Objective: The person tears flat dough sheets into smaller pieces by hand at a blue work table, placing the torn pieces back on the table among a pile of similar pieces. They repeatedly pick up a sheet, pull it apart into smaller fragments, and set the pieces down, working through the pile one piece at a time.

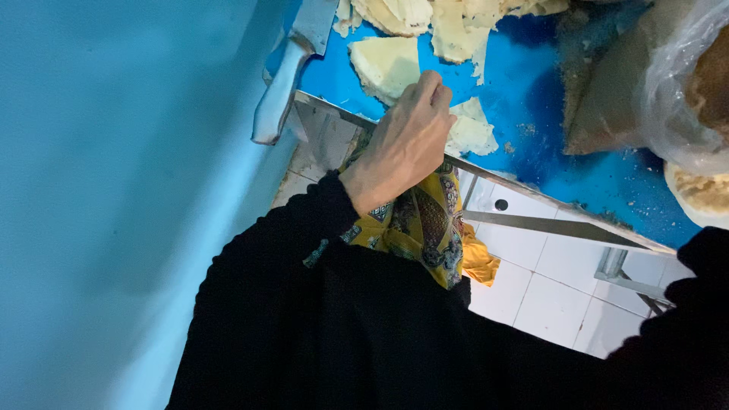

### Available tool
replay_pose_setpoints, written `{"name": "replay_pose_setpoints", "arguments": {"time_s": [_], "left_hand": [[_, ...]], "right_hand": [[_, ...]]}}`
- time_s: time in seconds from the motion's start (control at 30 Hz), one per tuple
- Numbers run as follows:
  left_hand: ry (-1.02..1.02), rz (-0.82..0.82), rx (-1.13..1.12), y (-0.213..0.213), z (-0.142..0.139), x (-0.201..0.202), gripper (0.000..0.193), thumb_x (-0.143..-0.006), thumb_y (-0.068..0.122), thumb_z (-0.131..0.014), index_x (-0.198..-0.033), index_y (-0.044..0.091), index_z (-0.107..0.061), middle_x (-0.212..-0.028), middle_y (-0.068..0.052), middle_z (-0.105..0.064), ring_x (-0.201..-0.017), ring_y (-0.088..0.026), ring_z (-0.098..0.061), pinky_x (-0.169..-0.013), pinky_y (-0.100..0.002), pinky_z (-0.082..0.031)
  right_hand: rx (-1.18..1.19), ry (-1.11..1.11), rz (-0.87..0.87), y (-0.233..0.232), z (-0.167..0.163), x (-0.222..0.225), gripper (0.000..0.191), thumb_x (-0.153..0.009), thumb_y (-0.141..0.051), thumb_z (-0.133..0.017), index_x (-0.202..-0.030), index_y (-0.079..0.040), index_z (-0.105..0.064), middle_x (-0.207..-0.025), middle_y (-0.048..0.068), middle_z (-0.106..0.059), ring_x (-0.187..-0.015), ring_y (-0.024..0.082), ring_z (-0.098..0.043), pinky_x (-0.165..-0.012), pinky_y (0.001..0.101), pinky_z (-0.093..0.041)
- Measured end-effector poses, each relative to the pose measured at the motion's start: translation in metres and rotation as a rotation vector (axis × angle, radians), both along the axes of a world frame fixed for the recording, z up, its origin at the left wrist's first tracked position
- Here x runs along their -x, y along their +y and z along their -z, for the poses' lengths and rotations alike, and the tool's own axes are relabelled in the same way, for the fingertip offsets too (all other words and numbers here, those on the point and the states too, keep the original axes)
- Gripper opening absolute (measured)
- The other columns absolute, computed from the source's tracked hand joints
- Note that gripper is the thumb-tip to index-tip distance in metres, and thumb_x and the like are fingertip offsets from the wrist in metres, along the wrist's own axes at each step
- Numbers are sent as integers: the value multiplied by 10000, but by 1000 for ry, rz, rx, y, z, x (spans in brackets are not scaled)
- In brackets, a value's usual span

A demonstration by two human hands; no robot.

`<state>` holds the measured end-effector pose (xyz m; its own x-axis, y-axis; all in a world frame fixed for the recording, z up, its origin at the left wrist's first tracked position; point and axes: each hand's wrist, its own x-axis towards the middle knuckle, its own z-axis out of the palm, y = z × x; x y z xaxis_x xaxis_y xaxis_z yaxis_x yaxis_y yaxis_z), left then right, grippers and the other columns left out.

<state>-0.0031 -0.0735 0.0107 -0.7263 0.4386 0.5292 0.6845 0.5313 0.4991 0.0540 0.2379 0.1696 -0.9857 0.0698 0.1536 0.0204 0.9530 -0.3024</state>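
My left hand [402, 148] reaches out of a black sleeve to the near edge of a blue tabletop [531, 99]. Its fingers are held together and curled, with the tips hidden. They rest against a pale yellow flat slice [472, 130] at the table edge. Whether they grip the slice I cannot tell. Another pale slice [386, 64] lies just beyond the knuckles, and more pale slices [448, 23] are heaped farther back. Only the black sleeve [695, 304] of my right arm shows at the lower right; that hand is out of view.
A metal cleaver [285, 76] lies at the table's left corner, its handle hanging over the edge. A clear plastic bag [683, 83] with brown contents sits at the right. A blue wall fills the left. White floor tiles [531, 281] and metal table bars [547, 224] show below.
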Motion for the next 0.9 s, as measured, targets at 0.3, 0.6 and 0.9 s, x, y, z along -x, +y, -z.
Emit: {"name": "replay_pose_setpoints", "arguments": {"time_s": [0.3,0.6,0.9], "left_hand": [[-46,-54,61,3,-8,-6,269,-875,72,-702,-1064,-86,-593,-1075,-193,-525,-991,-329,-597,-789,-380,-569],[-87,-75,38,-3,-7,1,305,-779,4,-692,-1054,-60,-575,-1067,-201,-554,-1014,-361,-611,-826,-414,-565],[-47,-76,-22,-3,-5,-4,232,-821,-38,-639,-1037,-64,-558,-1051,-202,-578,-981,-330,-612,-783,-393,-575]], "right_hand": [[457,-40,-151,-86,17,-5,256,-1038,-21,-740,-1246,-35,-592,-1060,143,-688,-928,238,-665,-764,350,-514],[-185,417,-460,-155,119,-5,337,-881,150,-701,-1165,0,-602,-1098,166,-720,-994,344,-678,-835,403,-563],[-37,306,-208,-147,102,-25,391,-976,96,-690,-1318,22,-516,-1103,192,-651,-1000,367,-657,-826,454,-525]]}}
